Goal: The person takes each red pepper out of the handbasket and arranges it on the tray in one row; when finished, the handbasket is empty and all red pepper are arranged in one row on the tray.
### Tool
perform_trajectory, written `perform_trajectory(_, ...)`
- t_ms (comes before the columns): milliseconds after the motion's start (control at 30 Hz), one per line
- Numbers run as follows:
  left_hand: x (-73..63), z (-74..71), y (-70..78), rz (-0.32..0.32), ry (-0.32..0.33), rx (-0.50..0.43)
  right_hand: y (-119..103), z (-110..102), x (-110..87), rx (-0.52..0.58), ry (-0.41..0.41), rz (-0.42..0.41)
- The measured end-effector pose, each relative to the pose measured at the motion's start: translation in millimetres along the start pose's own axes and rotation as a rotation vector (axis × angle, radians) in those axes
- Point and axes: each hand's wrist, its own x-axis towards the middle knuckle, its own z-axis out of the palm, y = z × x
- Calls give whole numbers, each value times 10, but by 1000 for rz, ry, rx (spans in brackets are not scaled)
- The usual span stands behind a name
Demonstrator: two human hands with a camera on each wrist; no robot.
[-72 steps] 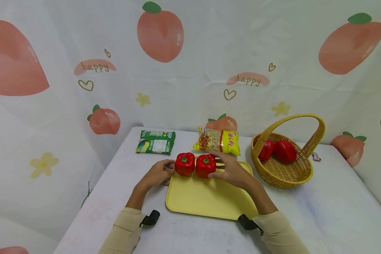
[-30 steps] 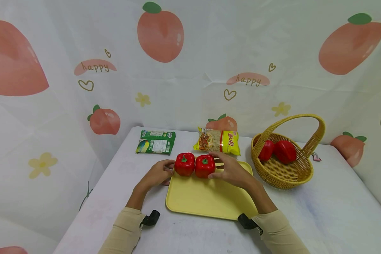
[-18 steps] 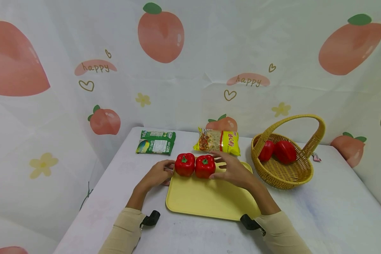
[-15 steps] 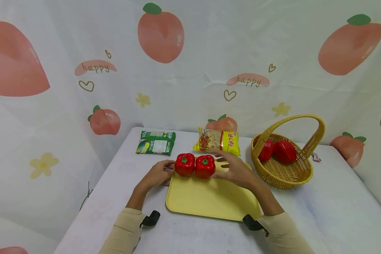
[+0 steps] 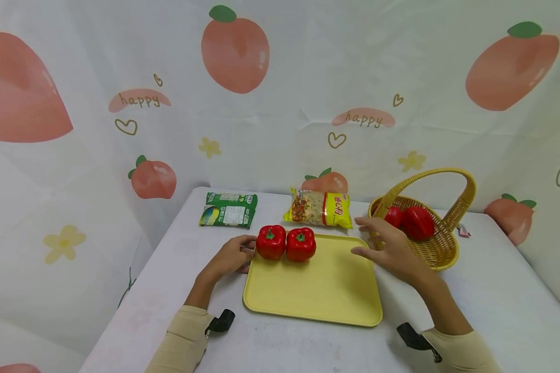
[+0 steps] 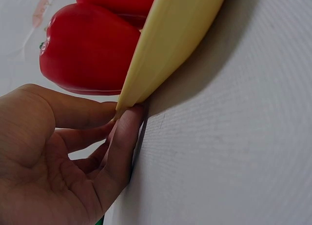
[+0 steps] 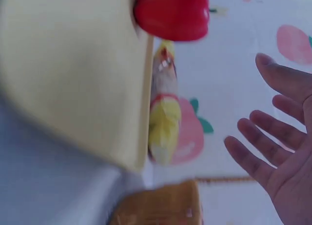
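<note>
Two red bell peppers, the left one (image 5: 271, 247) and the right one (image 5: 301, 249), sit side by side at the back left of a yellow tray (image 5: 312, 292). My left hand (image 5: 229, 256) is at the tray's left edge. In the left wrist view, its thumb and finger pinch the tray's rim (image 6: 146, 64), just below a pepper (image 6: 90, 49). My right hand (image 5: 394, 251) hovers between the tray's right side and the wicker basket (image 5: 441, 254). Its fingers are spread and hold nothing, also in the right wrist view, where the hand (image 7: 287, 152) is apart from everything.
Two more red peppers, one of them (image 5: 417, 223) plainly visible, lie in the basket, whose tall handle (image 5: 466, 189) arches up. Behind the tray lie a green packet (image 5: 228, 209) and a yellow pasta bag (image 5: 319, 208). A printed cloth hangs behind the white table.
My right hand has let go of the right pepper and moved right, toward the basket. The peppers stay in place on the tray; my left hand has not visibly moved.
</note>
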Motion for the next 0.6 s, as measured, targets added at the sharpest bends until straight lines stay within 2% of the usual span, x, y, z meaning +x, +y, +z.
perform_trajectory(167, 14, -2, -1, -8, 2, -7, 108, -285, -191, -79, 93, -16)
perform_trajectory(267, 16, -7, 5, -14, 0, -11, 214, -441, -276, -63, 120, 9)
perform_trajectory(400, 11, -11, 7, -19, -1, -10, 349, -626, -343, -41, 126, 81)
perform_trajectory(600, 16, -1, -20, -17, 2, -3, 504, -850, -340, -101, 102, 209)
